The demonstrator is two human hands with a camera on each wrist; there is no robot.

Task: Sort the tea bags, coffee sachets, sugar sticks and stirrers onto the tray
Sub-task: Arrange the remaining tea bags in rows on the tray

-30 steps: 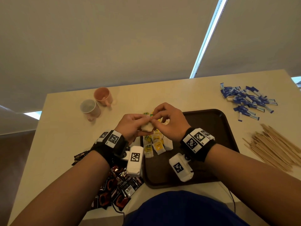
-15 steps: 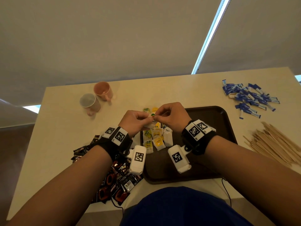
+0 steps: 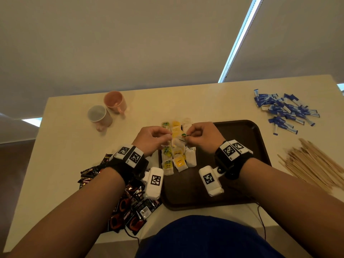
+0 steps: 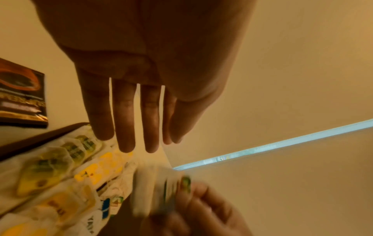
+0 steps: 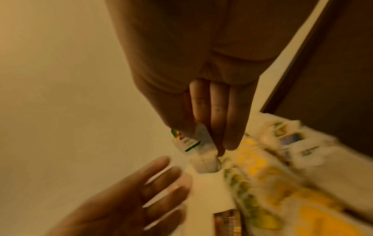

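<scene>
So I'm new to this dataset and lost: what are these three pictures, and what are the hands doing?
No machine here: a person wears one camera on the head and one on each wrist. The head view looks down at a table. The other two look along each hand's fingers. A dark tray holds rows of tea bags. Still off the tray: coffee sachets on the left, blue sugar sticks and wooden stirrers on the right, and two cups further back. The right hand pinches a tea bag's tag, bag dangling. The left hand is beside it; the wrist views show its fingers straight, so no grip.
</scene>
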